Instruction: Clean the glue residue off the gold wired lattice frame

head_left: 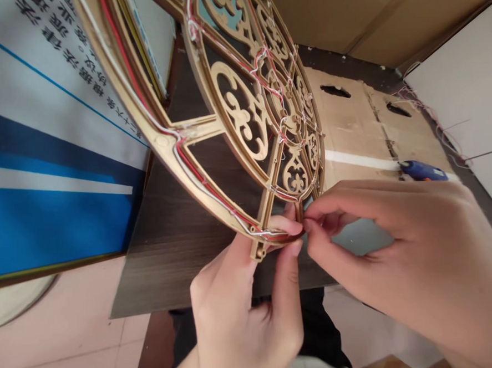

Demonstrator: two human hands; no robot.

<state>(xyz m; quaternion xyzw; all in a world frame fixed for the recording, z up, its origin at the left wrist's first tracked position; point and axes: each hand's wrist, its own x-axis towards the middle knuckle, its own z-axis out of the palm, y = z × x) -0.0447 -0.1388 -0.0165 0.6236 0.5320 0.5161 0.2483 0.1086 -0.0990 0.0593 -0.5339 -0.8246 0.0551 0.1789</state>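
A large gold-coloured round openwork frame (196,130) stands tilted up over the dark table, with scroll-shaped ornaments between its spokes. Red and white wires (206,186) run along the channel of its rim and gather in tangles near the hub. My left hand (247,300) is closed on the lower rim, thumb below and a finger laid over the wires. Close beside it, my right hand (396,252) pinches at the rim's near right edge, thumb against forefinger. Whatever lies between those fingertips is too small to make out, perhaps hidden by them.
Flattened cardboard (346,128) covers the right part of the dark table (167,266). A blue-handled tool (424,170) lies on it, and loose thin wires (423,112) trail along the far right edge. A blue and white printed board (60,212) stands close on the left.
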